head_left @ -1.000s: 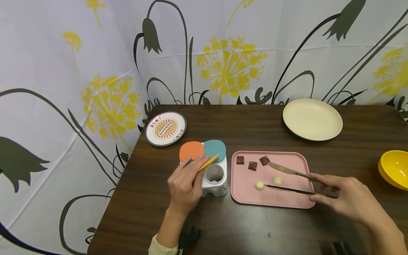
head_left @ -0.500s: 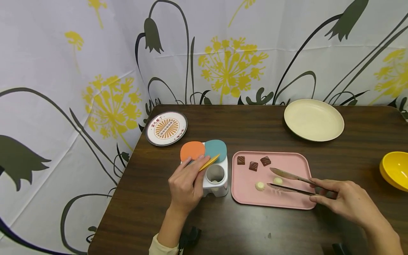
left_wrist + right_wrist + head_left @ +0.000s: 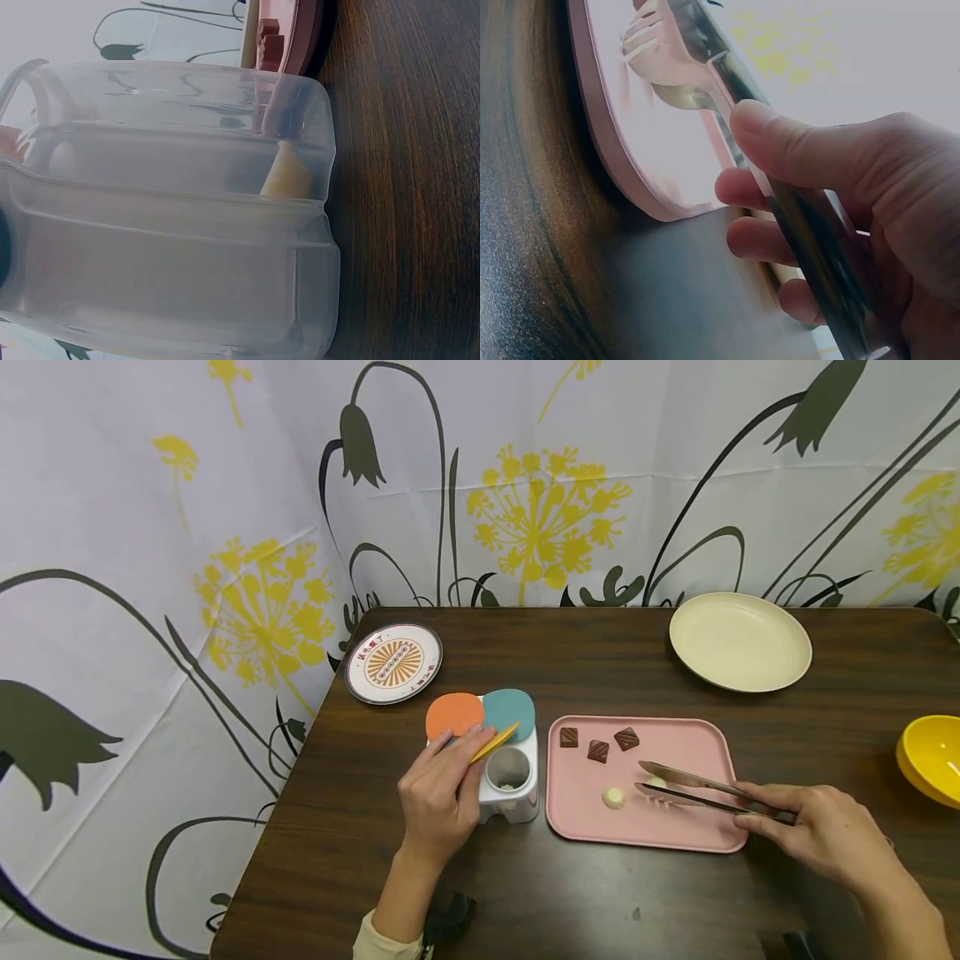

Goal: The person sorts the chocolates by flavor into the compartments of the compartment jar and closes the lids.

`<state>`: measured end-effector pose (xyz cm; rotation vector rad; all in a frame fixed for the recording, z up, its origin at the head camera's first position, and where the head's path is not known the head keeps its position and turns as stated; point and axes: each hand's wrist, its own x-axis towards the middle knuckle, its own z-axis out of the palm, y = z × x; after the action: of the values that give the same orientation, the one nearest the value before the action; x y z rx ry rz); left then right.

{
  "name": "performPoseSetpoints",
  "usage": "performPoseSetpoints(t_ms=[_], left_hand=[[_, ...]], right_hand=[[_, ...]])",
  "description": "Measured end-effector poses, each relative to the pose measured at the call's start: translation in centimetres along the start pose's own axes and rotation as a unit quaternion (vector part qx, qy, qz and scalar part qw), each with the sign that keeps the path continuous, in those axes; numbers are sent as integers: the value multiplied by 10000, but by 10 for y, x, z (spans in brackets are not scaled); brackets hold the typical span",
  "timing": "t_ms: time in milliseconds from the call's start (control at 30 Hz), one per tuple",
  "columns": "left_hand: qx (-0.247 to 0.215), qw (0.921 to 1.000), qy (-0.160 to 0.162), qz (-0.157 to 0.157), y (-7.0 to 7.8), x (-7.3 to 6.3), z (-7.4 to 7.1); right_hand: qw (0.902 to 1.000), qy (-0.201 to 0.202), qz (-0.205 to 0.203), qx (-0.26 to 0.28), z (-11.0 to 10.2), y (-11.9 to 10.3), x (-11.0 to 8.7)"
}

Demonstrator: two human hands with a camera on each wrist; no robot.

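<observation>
My left hand (image 3: pixel 441 781) holds up the yellow lid (image 3: pixel 495 743) of a white container (image 3: pixel 527 797) with several compartments. A round compartment under that lid is uncovered, and something pale lies at its bottom. In the left wrist view, a cream-coloured piece (image 3: pixel 287 176) shows through the clear wall. My right hand (image 3: pixel 821 827) grips metal tongs (image 3: pixel 693 779) over the pink tray (image 3: pixel 697 831). The tongs' tips are on either side of one white candy (image 3: pixel 657 782), partly hidden; contact cannot be told. Another white candy (image 3: pixel 613 798) lies to its left. Several chocolates, including one chocolate (image 3: pixel 597 751), sit behind.
An orange lid (image 3: pixel 453 715) and a teal lid (image 3: pixel 510 713) cover the container's rear compartments. A patterned plate (image 3: pixel 394 664) stands at the back left, a cream plate (image 3: pixel 741 642) at the back right. A yellow bowl (image 3: pixel 933 760) is at the far right.
The tongs have come away from a chocolate and the left white candy, shifted right, and narrowed about the other white candy. My left hand keeps holding the lid.
</observation>
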<state>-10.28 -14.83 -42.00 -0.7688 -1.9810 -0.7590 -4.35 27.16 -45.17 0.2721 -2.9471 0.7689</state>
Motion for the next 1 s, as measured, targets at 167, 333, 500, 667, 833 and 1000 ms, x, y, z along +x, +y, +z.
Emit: performPoseSetpoints(t_ms=[167, 333, 500, 667, 833, 1000], left_hand=[[-22, 10000, -6, -26, 0, -1, 1], [-28, 10000, -6, -21, 0, -1, 1], [-14, 10000, -7, -15, 0, -1, 1], [-21, 10000, 1, -4, 1, 0, 1], [-36, 10000, -9, -8, 0, 0, 1], [-28, 10000, -5, -20, 0, 0, 1]], right_hand=[[9999, 103, -72, -48, 1, 1, -1], [9987, 384, -323, -36, 2, 1, 0], [9924, 975, -756, -23, 0, -2, 0], [9810, 1478, -1253, 70, -7, -8, 4], [9558, 1956, -2090, 666, -15, -28, 13], [9158, 2247, -3007, 1426, -25, -71, 24]])
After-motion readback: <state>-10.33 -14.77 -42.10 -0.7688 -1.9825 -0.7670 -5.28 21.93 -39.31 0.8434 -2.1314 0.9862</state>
